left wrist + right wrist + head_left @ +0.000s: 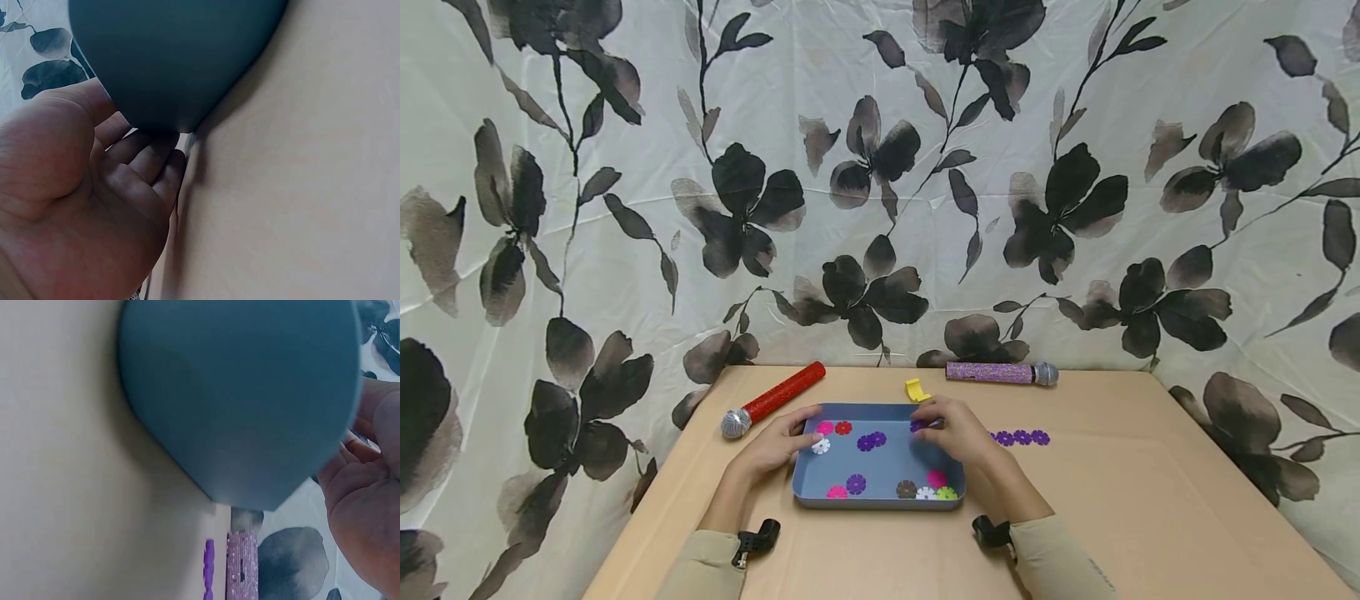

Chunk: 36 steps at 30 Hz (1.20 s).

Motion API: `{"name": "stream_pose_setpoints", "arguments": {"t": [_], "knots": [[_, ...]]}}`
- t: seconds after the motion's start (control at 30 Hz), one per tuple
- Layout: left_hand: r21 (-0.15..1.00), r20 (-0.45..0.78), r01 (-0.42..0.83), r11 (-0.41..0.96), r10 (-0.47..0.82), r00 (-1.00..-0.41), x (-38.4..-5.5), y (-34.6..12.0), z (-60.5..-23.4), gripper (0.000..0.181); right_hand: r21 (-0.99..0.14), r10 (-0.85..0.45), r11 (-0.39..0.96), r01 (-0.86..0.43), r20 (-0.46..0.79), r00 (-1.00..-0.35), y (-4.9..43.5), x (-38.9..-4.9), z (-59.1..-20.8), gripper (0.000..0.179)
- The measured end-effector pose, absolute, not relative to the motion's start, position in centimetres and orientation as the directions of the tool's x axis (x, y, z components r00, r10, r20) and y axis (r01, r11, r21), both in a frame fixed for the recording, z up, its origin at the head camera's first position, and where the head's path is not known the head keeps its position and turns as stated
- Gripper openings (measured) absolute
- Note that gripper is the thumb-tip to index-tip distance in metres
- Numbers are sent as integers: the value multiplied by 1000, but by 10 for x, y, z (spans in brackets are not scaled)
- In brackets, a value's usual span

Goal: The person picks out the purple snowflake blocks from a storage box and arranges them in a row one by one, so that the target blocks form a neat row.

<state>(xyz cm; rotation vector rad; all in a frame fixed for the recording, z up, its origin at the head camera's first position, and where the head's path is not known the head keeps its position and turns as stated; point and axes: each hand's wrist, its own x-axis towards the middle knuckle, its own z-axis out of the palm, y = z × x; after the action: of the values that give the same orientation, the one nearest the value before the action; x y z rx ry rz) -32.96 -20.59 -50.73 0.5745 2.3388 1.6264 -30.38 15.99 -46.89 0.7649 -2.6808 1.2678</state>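
Note:
A shallow blue-grey tray (887,463) lies on the table with small flower-shaped discs in it. My left hand (775,442) grips its left side, thumb over the rim and fingers outside; the left wrist view shows the fingers against the tray's outer wall (175,69). Over the back right corner, my right hand (958,429) pinches a purple flower-shaped disc (917,425) between thumb and fingers. Other discs in the tray include a joined purple pair (871,442), a white disc (822,447), a red disc (843,427) and a brown disc (906,489).
Right of the tray, a row of purple discs (1022,437) lies on the table (1120,500). A yellow curved piece (916,390) sits behind the tray. At the back are a red microphone (782,393) on the left and a purple glittery microphone (992,372) on the right.

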Motion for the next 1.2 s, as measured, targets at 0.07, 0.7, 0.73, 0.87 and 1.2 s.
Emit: {"name": "stream_pose_setpoints", "arguments": {"t": [0.07, 0.7, 0.73, 0.87, 1.2], "knots": [[936, 35, 187, 298, 449, -893, -330, -206, -507, 63, -710, -390, 528, -465, 284, -876, 164, -304, -468, 21], [935, 39, 195, 296, 460, -887, -328, -208, -507, 63, -732, -246, 540, -416, 336, -909, 224, -308, -461, 27], [935, 33, 189, 300, 456, -889, -328, -208, -507, 63, -729, -235, 546, -413, 341, -910, 228, -308, -462, 27], [935, 22, 176, 309, 442, -897, -328, -206, -506, 62, -707, -203, 571, -417, 370, -907, 243, -309, -462, 27], [933, 37, 191, 304, 449, -893, -326, -206, -506, 62, -708, -128, 605, -365, 365, -922, 274, -306, -460, 27]]}}
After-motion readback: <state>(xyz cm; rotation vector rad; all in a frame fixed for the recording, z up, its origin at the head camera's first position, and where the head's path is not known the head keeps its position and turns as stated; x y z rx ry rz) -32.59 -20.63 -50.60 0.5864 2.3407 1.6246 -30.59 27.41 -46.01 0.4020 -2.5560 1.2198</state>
